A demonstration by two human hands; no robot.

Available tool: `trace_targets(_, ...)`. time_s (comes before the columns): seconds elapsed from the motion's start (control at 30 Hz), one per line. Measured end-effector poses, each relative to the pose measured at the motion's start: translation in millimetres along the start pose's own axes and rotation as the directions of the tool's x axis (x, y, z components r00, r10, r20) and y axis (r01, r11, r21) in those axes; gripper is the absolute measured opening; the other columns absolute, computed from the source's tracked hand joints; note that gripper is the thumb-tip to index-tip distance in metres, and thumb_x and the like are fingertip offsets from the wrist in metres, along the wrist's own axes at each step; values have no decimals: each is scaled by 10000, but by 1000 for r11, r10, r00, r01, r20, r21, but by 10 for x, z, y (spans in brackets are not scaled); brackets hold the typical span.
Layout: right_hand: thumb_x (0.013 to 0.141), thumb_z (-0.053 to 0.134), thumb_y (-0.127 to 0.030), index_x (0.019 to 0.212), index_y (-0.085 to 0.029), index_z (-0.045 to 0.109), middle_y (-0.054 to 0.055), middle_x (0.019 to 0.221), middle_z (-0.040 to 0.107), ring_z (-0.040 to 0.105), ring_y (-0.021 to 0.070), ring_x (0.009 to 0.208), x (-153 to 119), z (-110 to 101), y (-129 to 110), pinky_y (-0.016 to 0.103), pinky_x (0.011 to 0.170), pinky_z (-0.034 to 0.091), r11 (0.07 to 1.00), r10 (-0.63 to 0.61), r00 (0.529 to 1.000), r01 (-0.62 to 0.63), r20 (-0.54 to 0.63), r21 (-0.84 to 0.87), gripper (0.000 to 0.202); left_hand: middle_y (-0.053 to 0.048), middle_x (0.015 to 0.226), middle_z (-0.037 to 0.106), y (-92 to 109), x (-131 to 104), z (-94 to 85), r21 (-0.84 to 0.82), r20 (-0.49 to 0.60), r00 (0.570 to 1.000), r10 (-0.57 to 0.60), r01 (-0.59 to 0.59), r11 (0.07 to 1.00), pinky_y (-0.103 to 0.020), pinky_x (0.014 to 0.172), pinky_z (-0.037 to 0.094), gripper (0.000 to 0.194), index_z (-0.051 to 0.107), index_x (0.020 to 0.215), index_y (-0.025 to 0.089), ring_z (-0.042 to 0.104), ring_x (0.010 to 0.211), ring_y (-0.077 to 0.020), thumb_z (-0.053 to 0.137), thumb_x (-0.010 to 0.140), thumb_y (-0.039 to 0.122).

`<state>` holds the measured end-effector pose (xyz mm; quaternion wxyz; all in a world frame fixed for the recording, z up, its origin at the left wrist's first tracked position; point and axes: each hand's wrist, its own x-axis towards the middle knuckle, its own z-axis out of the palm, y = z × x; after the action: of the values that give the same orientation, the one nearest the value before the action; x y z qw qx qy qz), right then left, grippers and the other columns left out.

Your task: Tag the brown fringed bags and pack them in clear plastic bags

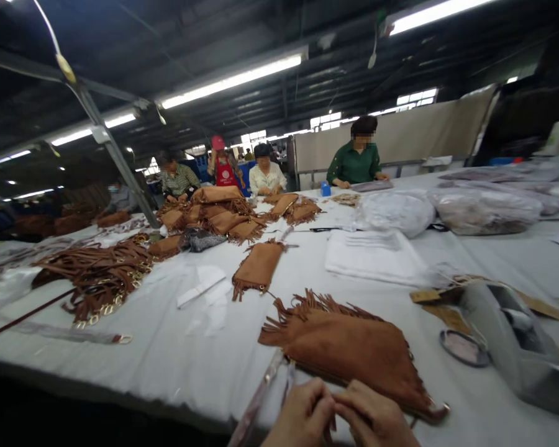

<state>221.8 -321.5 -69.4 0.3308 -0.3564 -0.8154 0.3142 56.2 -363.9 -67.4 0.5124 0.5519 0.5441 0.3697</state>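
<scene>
Left hand (305, 413) and right hand (370, 413) meet at the fingertips; grip's opening and contents, cannot tell. Brown, fringed, suede-like bag (349, 344) just beyond: best steadied flat, fringe clear.

Large fringed bag (349, 344) is lying just ahead of left hand (305, 413) and right hand (375, 415), blocking low passage forward. Wrapped strap (259, 397) is running beside left hand. Tape dispenser (507, 341) is standing right of the bag, leaving only a narrow gap. Bare tablecloth (153, 338) is opening leftward, up to strap pile (107, 267); small bag (258, 266) and paper strip (202, 290) are interrupting it. Farther back, white stack (375, 256), plastic packs (395, 208) and bag pile (214, 214) are crowding reach.
</scene>
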Motion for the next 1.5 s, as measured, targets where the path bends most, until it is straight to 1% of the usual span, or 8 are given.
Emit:
trace_targets(0.17, 941, 427, -349, 714, -220, 674, 54, 700, 646, 621, 167, 671, 14, 51, -67, 256, 627, 468, 997, -46, 997, 49, 55, -58, 360, 10, 692, 576, -131, -90, -119, 56, -59, 996, 72, -69, 996, -254, 644, 393, 262, 549, 737, 185, 526, 678, -128, 449, 893, 370)
trace_targets(0.37, 910, 453, -346, 814, -215, 688, 53, 784, 693, 642, 185, 725, 439, 77, 3, 283, 683, 480, 995, 44, 997, -51, -71, -89, 286, -66, 1001, 630, -464, 178, -620, 372, -501, 859, 105, 104, 922, -317, 874, 423, 218, 583, 991, 190, 564, 968, -200, 467, 854, 313)
trace_targets(0.6, 892, 440, -307, 817, -184, 694, 77, 818, 715, 659, 219, 769, 817, 467, 524, 310, 709, 477, 962, 121, 989, -139, -89, -236, 292, -64, 857, 621, -651, 474, -750, 450, -453, 891, 21, 208, 869, -311, 828, 410, 73, 535, 813, 206, 579, 888, -203, 465, 819, 188)
trace_targets(0.8, 927, 423, -321, 857, -203, 670, 61, 840, 706, 659, 211, 772, 765, 560, 641, 296, 693, 463, 919, 111, 992, -127, -65, -374, 283, -15, 743, 594, -641, 542, -800, 216, -442, 886, -140, 256, 942, -256, 652, 420, 37, 465, 795, 214, 574, 697, -149, 455, 830, 224)
trace_targets(1.0, 932, 393, -346, 877, -202, 667, 71, 884, 715, 660, 215, 811, 772, 528, 596, 309, 739, 466, 949, 118, 991, -132, -64, -286, 314, -21, 568, 585, -659, 598, -852, -127, -212, 914, -346, 325, 937, -210, 382, 258, 468, 532, 677, 161, 385, 375, -70, 295, 876, 513)
trace_targets(1.2, 903, 409, -408, 868, -216, 689, 62, 868, 731, 669, 230, 786, 805, 509, 623, 323, 711, 467, 953, 192, 978, -204, -76, -223, 342, 16, 582, 595, -568, 646, -954, -262, -143, 944, -299, 255, 931, -196, 393, 260, 431, 557, 727, 160, 401, 385, -51, 602, 677, 585)
trace_targets(1.33, 883, 428, -458, 859, -229, 706, 56, 861, 737, 674, 232, 770, 821, 498, 632, 316, 682, 470, 953, 219, 973, -230, -77, -197, 361, -3, 654, 613, -552, 626, -970, -335, -126, 956, -265, 211, 918, -219, 502, 380, 425, 554, 739, 153, 500, 507, -79, 655, 616, 548)
trace_targets(1.5, 883, 416, -483, 884, -241, 713, 53, 832, 738, 673, 234, 747, 831, 499, 636, 315, 680, 472, 945, 253, 965, -262, -71, -196, 383, 10, 563, 562, -630, 552, -966, -327, -162, 947, -276, 212, 921, -245, 492, 333, 305, 516, 664, 173, 449, 474, -95, 649, 603, 440)
